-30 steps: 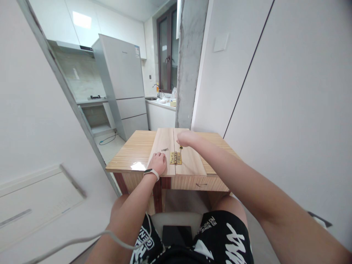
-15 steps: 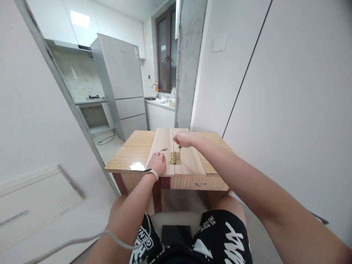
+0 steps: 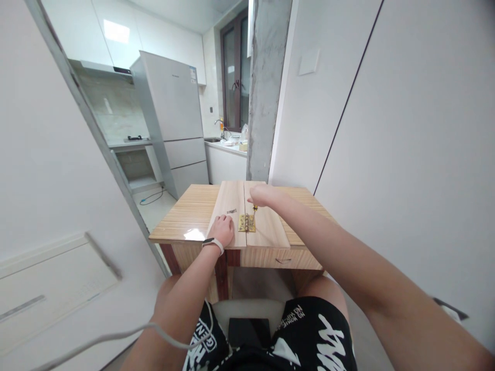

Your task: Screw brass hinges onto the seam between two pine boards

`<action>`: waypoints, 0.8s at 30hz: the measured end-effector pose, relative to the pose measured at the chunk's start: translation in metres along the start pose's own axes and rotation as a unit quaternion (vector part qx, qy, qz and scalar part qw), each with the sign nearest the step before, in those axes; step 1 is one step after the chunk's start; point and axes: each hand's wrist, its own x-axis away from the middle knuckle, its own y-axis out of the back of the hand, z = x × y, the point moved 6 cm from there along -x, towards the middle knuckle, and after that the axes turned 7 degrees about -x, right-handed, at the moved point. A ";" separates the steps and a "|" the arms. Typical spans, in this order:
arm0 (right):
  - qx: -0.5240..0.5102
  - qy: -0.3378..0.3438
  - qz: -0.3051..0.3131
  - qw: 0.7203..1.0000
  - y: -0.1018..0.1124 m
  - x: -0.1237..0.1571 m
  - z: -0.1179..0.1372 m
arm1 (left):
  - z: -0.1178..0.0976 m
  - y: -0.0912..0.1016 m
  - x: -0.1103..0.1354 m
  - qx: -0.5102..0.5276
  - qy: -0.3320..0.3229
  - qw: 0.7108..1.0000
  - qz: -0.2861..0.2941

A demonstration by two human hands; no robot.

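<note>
Two pale wooden boards [image 3: 266, 226] lie side by side on a small wooden table [image 3: 185, 216]. A brass hinge [image 3: 246, 222] spans the seam between them. My right hand [image 3: 261, 195] is closed round the handle of a screwdriver [image 3: 254, 209] that stands upright with its tip on the hinge's right leaf. My left hand [image 3: 223, 230], with a watch on the wrist, rests curled on the left board just beside the hinge. A few small screws [image 3: 231, 211] lie on the left board beyond my left hand.
A white wall and door panels stand close on the right, a concrete pillar [image 3: 266, 87] behind the table. On the left an opening leads to a kitchen with a grey fridge [image 3: 174, 118]. A white cable [image 3: 116, 337] crosses my left forearm.
My right hand has twisted on the screwdriver handle, from fist to knuckles-out and back; the tool stays on the hinge. My left hand has not moved.
</note>
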 end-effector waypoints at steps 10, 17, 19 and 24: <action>-0.004 0.087 0.003 0.996 0.007 0.013 0.007 | 0.000 0.000 0.000 0.008 -0.003 1.000 0.001; -0.049 0.067 -0.016 0.996 0.005 0.014 0.005 | 0.001 0.000 0.001 0.003 -0.007 1.000 -0.006; -0.037 0.039 -0.026 0.998 0.006 0.015 0.004 | 0.001 0.000 0.000 0.002 -0.008 1.000 -0.006; 0.004 0.009 -0.014 1.000 0.004 0.008 0.006 | 0.001 0.000 0.000 -0.001 -0.008 1.000 -0.005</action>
